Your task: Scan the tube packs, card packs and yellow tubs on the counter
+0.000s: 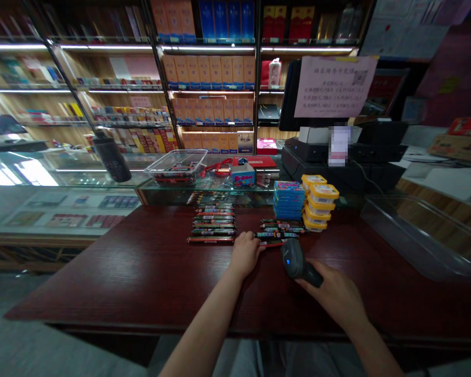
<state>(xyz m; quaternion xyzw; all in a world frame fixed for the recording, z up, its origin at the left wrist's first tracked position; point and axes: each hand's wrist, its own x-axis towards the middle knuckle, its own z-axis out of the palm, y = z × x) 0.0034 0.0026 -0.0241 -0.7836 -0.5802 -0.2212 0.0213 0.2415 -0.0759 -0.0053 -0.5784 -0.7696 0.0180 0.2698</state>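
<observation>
A person's right hand [337,294] holds a dark grey plastic handheld scanner [293,260] above a glossy reddish-brown counter [141,269], as the left hand [245,254], its grip too obscured to tell, touches a slim red packet [272,244] lying there.

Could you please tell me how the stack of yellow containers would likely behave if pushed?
The stack of yellow containers would probably shift or topple, since it is several high and unevenly aligned. Their smooth look suggests plastic, so they may slide over one another. The blue boxes right beside it might steady it on that side.
</observation>
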